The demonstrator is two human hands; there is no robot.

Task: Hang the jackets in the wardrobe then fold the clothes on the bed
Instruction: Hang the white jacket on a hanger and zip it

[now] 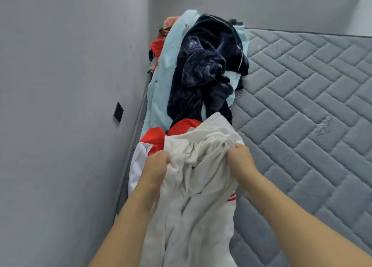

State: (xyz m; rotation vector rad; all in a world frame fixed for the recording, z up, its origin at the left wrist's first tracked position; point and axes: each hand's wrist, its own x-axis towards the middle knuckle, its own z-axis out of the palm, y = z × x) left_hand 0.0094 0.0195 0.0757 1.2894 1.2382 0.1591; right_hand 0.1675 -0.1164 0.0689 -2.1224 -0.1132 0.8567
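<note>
So both hands are bunched into the same white garment; left hand has its grip clenched on a fistful of fabric at one side, right hand is pinching what looks like the collar or hem edge at the other; the rest of it hangs down toward the camera, lifted off the bed.

Risk as I see it: the white thing lies right against a red and white piece underneath, so a pull could drag that along or tip the pile; the navy velour top and light blue garment are stacked up against the wall, so a tug might slide them into the gap there; also the fabric is so scrunched I can't tell which way round it is, so it may get shaken out inside-out or twisted; can't say if it's a jacket or a fold-it item either.
</note>
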